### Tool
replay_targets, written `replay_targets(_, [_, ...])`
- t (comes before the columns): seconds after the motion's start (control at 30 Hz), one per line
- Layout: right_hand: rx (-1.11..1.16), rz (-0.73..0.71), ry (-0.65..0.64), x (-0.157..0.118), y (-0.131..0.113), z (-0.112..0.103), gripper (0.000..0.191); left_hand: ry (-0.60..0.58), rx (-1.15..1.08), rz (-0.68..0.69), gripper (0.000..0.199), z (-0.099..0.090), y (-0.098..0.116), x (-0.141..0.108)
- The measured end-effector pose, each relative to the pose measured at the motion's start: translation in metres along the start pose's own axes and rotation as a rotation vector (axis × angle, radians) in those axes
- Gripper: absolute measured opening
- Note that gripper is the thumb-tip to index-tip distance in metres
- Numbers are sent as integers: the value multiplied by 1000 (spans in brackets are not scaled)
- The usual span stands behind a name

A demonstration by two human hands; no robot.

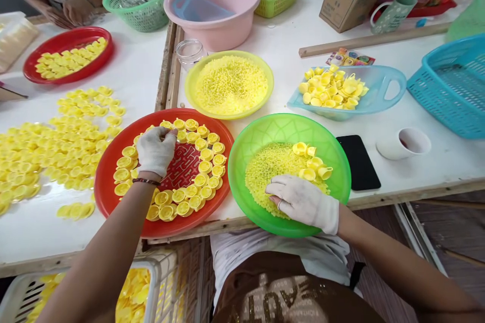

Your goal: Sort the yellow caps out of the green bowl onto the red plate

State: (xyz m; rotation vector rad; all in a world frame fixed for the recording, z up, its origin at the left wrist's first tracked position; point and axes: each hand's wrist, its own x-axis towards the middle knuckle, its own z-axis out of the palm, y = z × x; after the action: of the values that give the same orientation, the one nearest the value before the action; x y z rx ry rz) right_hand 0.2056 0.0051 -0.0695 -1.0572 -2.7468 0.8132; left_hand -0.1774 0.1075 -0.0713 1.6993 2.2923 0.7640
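Observation:
My left hand (156, 150), in a white glove with bare fingertips, is over the far left part of a red tray (104, 181). Its thumb and fingers pinch together; anything between them is hidden. Round yellow plastic pieces (184, 208) form a ring on the tray around a red pattern. My gloved right hand (303, 202) rests low over small yellow beads (261, 176) in a green plate (280, 128). Its fingers curl closed toward the beads, and whatever they grip cannot be made out. Several small yellow cups (314, 167) lie on the beads just beyond it.
Behind stand a yellow bead-filled plate (191, 92), a glass jar (189, 53) and a pink basin (215, 25). A blue scoop (379, 103) holds yellow cups. On the right are a phone (359, 162) and white cup (396, 144). Loose yellow pieces (76, 136) spread left, near another person's hands (71, 12).

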Motion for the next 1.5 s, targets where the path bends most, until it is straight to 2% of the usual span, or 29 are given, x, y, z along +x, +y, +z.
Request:
replay_targets(0.07, [-14, -1, -14, 0, 0, 0, 22, 56, 65, 180, 36, 2, 6, -4])
replay_targets(0.13, [-21, -9, -22, 1, 1, 1, 22, 4, 98, 323, 33, 5, 11, -6])
replay_targets(0.2, [-25, -19, -21, 1, 2, 2, 22, -57, 177, 394, 29, 8, 13, -7])
replay_targets(0.4, [-21, -32, 8, 0, 4, 4, 21, -118, 394, 450, 29, 5, 13, -5])
replay_targets(0.53, [-36, -37, 2, 1, 4, 4, 20, -145, 447, 474, 27, 0, 18, -5])
replay_targets(0.6, [-66, -35, -3, 2, 3, 2, 19, -113, 403, 482, 29, -1, 29, -7])
replay_targets(0.67, [-129, -20, -24, 3, 0, 1, 17, -49, 288, 513, 29, -1, 50, -14])
replay_targets(0.73, [-189, 9, -61, 5, -3, 1, 22, -6, 146, 576, 30, 3, 82, -24])
replay_targets(0.8, [-206, 32, -104, 7, -4, 3, 26, -44, 0, 654, 28, 13, 122, -39])
replay_targets(0.87, [-171, 54, -139, 9, -5, 5, 25, -218, -174, 681, 22, 32, 164, -55])
replay_targets(0.97, [-95, 112, -172, 10, -5, 7, 24, -559, -423, 533, 10, 70, 217, -76])
replay_targets(1.0, [-77, 127, -177, 10, -5, 7, 23, -621, -469, 474, 12, 83, 230, -81])
replay_targets(1.07, [-18, 136, -174, 10, -4, 4, 21, -662, -505, 405, 24, 104, 247, -86])
replay_targets(1.13, [134, 139, -100, 9, -1, -1, 19, -678, -511, 371, 33, 117, 254, -86])
replay_targets(1.23, [609, 172, 155, 6, 6, -11, 21, -701, -514, 313, 31, 117, 251, -80])
replay_targets(1.3, [1064, 199, 306, 4, 12, -21, 24, -703, -503, 282, 23, 108, 242, -76])
replay_targets(1.37, [1475, 209, 406, 2, 16, -31, 29, -721, -522, 235, 20, 95, 229, -76])
replay_targets(1.43, [1706, 204, 525, 4, 19, -40, 33, -802, -641, 135, 20, 82, 214, -82])
replay_targets(1.5, [1758, 189, 665, 8, 17, -47, 35, -910, -816, 14, 20, 74, 199, -92])
